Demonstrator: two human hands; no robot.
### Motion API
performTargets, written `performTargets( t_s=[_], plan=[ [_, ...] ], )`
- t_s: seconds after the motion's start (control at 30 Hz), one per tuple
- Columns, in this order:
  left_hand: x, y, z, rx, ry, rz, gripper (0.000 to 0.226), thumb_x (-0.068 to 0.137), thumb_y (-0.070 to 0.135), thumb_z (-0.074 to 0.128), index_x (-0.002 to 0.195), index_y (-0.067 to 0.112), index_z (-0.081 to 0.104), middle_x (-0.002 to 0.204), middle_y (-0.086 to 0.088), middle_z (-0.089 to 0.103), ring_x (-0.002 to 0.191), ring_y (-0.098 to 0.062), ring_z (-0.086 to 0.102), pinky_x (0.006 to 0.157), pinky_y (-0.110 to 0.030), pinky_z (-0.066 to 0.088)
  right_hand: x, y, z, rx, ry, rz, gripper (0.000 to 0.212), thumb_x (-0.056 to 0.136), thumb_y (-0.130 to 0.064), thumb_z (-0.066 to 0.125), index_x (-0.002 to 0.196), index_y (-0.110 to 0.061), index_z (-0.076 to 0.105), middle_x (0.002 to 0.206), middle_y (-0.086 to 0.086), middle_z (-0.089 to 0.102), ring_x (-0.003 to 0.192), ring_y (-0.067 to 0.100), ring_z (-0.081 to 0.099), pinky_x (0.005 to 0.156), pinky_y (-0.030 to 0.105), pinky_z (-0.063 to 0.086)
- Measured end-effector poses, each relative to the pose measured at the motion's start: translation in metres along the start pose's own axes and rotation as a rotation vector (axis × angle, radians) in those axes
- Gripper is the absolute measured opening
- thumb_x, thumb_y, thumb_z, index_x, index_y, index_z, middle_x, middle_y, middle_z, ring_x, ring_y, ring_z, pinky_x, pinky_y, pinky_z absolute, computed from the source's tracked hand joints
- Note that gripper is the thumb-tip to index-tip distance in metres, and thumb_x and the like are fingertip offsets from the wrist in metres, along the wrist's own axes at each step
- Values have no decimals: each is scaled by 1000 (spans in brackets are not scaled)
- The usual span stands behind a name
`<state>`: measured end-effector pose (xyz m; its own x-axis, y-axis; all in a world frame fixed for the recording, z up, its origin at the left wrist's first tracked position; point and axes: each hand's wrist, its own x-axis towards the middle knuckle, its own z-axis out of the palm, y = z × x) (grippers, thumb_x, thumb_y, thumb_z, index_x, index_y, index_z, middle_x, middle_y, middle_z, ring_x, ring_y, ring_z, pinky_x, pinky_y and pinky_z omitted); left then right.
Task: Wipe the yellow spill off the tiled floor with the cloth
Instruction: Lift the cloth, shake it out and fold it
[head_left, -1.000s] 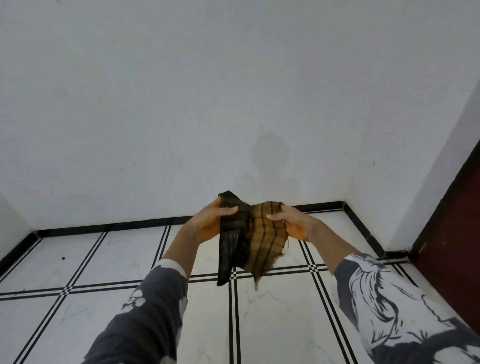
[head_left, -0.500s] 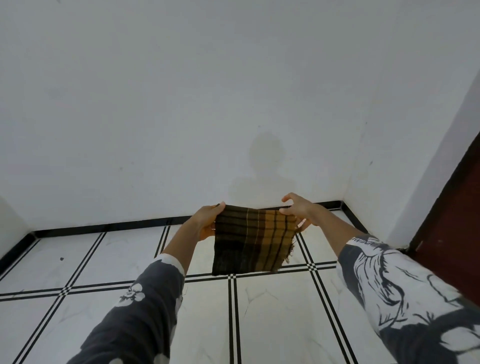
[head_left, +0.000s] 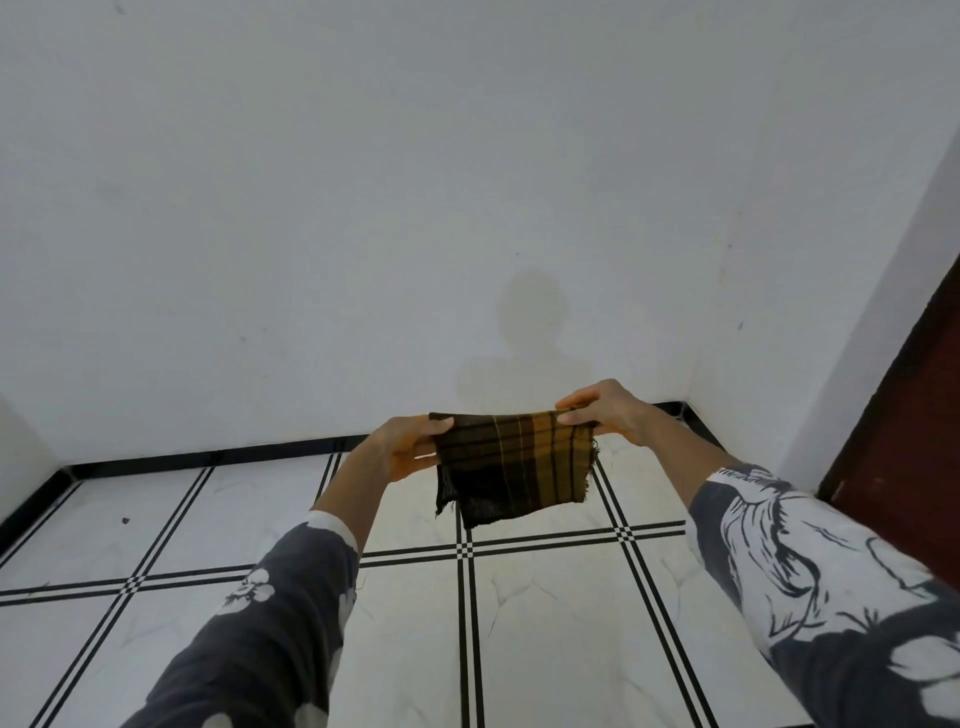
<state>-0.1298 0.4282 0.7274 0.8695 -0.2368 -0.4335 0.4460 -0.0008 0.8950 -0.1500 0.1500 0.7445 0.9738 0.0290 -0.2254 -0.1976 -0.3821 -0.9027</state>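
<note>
A person holds a checked cloth stretched out above a tiled floor.

Patterned sleeves reach forward; the left hand and right hand each pinch a top corner, so the cloth hangs flat in mid-air, probably being readied for wiping. No yellow spill shows on the tiles in view. Beyond, a white wall carries a shadow.

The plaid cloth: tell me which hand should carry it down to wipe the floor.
Left, probably. The left hand wraps its whole edge of the plaid cloth, while the right hand only pinches a top corner. No yellow spill shows on the tiled floor, so this rests on grip alone.
</note>
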Motion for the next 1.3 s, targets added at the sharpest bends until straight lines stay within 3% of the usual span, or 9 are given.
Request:
performTargets(
  t_s=[0.17,0.27,0.43,0.67,0.87,0.93,1.0,1.2,1.3],
  plan=[
    [-2,2,-3,53,59,31,55,78,-1,70,127,-3,44,123,-20,58,100,-27,62,90,-37,50,6,-2,-1,-117,30,-67,36,76,-6,72,111,0,64,113,16,64,104,25,59,92,34,48],
    [-1,4,-5,39,109,62,73,75,0,74,136,4,34,128,-18,53,106,-29,58,87,-37,50,6,-4,1,-122,2,-58,37,77,-7,73,112,1,64,112,16,64,101,22,58,89,32,48],
    [-1,11,3,226,92,143,47,75,-5,71,119,5,55,119,-19,57,100,-25,59,83,-31,51,4,-2,3,-163,-58,-26,43,76,-8,74,116,0,61,111,13,62,101,20,55,76,22,48],
    [6,15,7,602,92,231,44,72,-9,72,113,2,63,110,-18,62,105,-29,59,92,-30,48,5,1,-2,-346,38,-92,42,73,-2,75,113,1,64,117,17,62,111,28,55,94,33,45],
    [10,16,11,840,202,354,36,80,-2,67,116,3,64,113,-14,65,103,-24,59,87,-24,43,3,-2,-1,-457,110,-158,33,72,-10,77,102,2,68,90,11,66,80,19,57,71,22,44],
    [9,19,13,918,218,384,32,82,-1,65,114,4,66,112,-13,66,105,-25,59,85,-24,42,4,-2,-2,-489,121,-147,12,73,-12,76,77,-5,68,65,0,55,61,12,48,54,18,34],
    [10,21,15,977,233,399,26,82,3,66,108,4,68,106,-12,68,99,-24,60,81,-24,42,4,-1,-5,-511,131,-151,22,75,-16,75,61,-12,59,57,-4,47,56,13,46,51,19,31],
    [10,23,5,1015,162,351,23,76,18,75,95,4,72,90,-6,65,90,-20,56,65,-19,40,-1,3,-19,-412,1,-180,20,75,-26,75,82,-8,69,88,7,63,89,20,56,82,32,41],
    [-3,35,-3,878,-17,296,38,68,30,76,95,4,73,102,-8,69,106,-23,58,90,-24,39,-11,-15,-32,-236,-101,-153,26,79,-24,71,96,-4,71,101,9,67,100,16,57,92,28,36]
  ],
)
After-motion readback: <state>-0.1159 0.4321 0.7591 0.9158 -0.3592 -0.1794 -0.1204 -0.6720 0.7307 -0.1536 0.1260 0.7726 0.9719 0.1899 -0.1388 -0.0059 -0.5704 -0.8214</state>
